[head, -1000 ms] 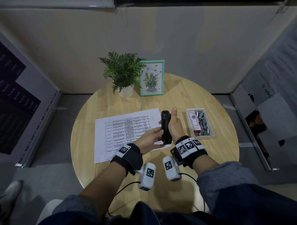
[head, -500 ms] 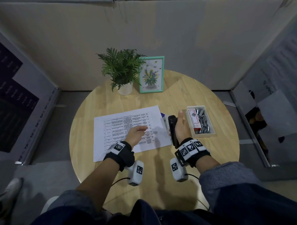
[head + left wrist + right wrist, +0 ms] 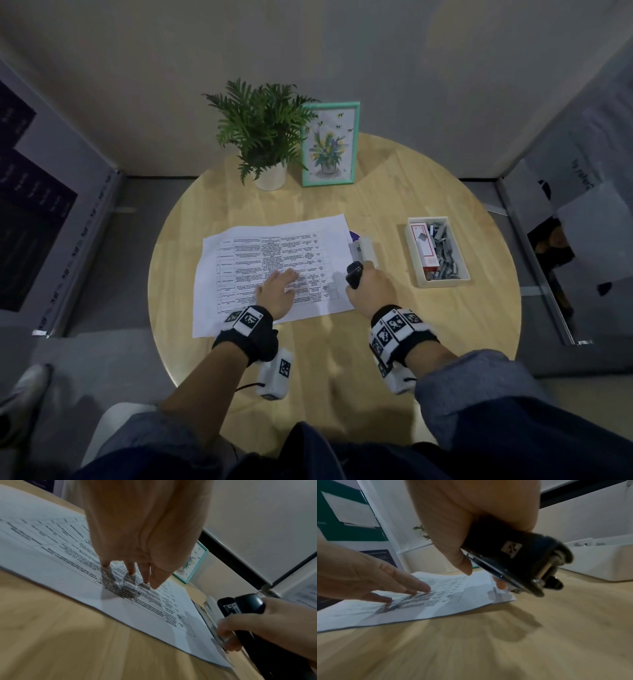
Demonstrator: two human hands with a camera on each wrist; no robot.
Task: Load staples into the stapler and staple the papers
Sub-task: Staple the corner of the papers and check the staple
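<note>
A: What's in the white tray [image 3: 459, 274] at the right of the frame?
B: A red and white staple box [image 3: 424, 248] along its left side, and a heap of loose grey staples [image 3: 445, 253] beside it.

A: And the hands?
B: The left hand [image 3: 279, 291] lies flat with straight fingers [image 3: 131, 568] pressing on the papers [image 3: 267, 253] at the middle of the frame. The right hand [image 3: 371, 286] has its grip wrapped round the black stapler [image 3: 354, 274], thumb on one side and fingers curled under.

A: Where is the stapler exactly?
B: At the lower right corner of the papers, just above the table [image 3: 394, 192], tilted. Its metal front end [image 3: 544, 568] shows in the right wrist view.

A: Anything near it?
B: A small white thing [image 3: 364, 248] lies just beyond the hand, against the paper's right edge. I cannot tell what it is.

A: The surface and the room?
B: A round, pale wood table. At its far edge stand a potted plant [image 3: 263, 137] and a teal-framed flower picture [image 3: 330, 145], side by side. Plain light walls behind, dark posters [image 3: 30, 205] at the left of the frame.
</note>
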